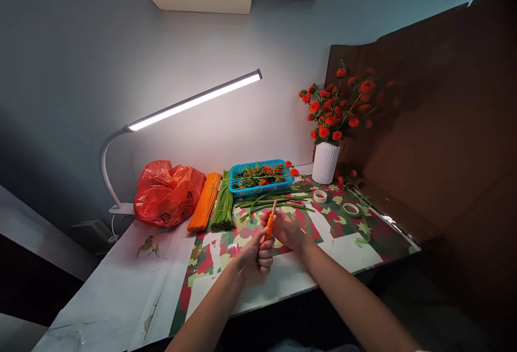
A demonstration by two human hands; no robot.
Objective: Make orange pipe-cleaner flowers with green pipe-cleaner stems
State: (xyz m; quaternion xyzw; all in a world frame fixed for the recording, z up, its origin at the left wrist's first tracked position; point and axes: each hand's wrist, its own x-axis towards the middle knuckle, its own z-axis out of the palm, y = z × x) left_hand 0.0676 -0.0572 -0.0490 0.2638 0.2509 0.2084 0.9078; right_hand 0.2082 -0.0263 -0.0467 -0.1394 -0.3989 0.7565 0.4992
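Over the front of the table, my left hand [258, 257] is closed in a fist round a thin wooden stick [274, 206], which points up and away from me. An orange pipe cleaner [270, 227] is wound in coils round the stick just above that fist. My right hand [288, 230] is at the coils from the right, its fingers bent in against the pipe cleaner; its fingertips are partly hidden behind the stick. Beyond my hands lie loose green stems [278, 200]. Left of these are a bundle of green pipe cleaners [223, 204] and an orange bundle [205, 204].
A blue basket [231, 182] holds green stems and red-orange flowers. At right stand a white vase [325, 163] of red flowers and two tape rolls, one white [320, 197], one green [351, 210]. A red plastic bag [165, 195] sits left under a lit lamp [197, 101].
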